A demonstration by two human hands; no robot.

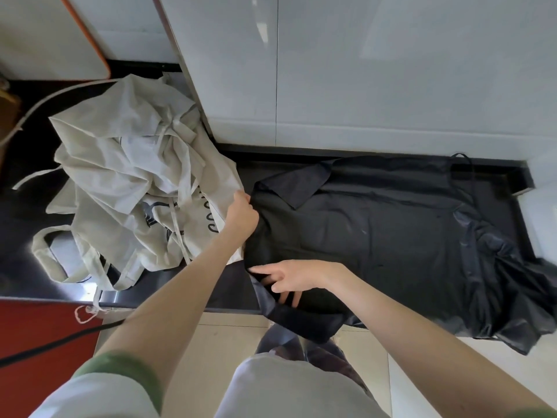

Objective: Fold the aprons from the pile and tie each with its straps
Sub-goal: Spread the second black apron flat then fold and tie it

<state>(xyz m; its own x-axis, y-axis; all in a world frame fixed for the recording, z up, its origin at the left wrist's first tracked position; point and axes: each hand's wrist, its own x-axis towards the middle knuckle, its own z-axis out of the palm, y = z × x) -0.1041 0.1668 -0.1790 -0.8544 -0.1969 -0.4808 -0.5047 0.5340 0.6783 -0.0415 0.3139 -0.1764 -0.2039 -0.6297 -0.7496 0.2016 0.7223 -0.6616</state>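
A black apron [391, 230] lies spread across the dark counter [27, 267], its right side hanging crumpled over the front edge. My left hand [241, 215] grips the apron's left edge, fingers curled into the cloth. My right hand [286, 279] rests on the near-left corner with its forefinger pointing left and its other fingers spread on the fabric. A thin black strap [470, 173] loops at the far right. A pile of cream aprons [135, 182] with tangled straps sits just left of my left hand.
A white tiled wall [361, 70] rises right behind the counter. An orange-rimmed board [60, 40] leans at the back left. A cream strap end [86, 313] dangles over the front edge above a red cabinet front [36, 330]. Beige floor tiles lie below.
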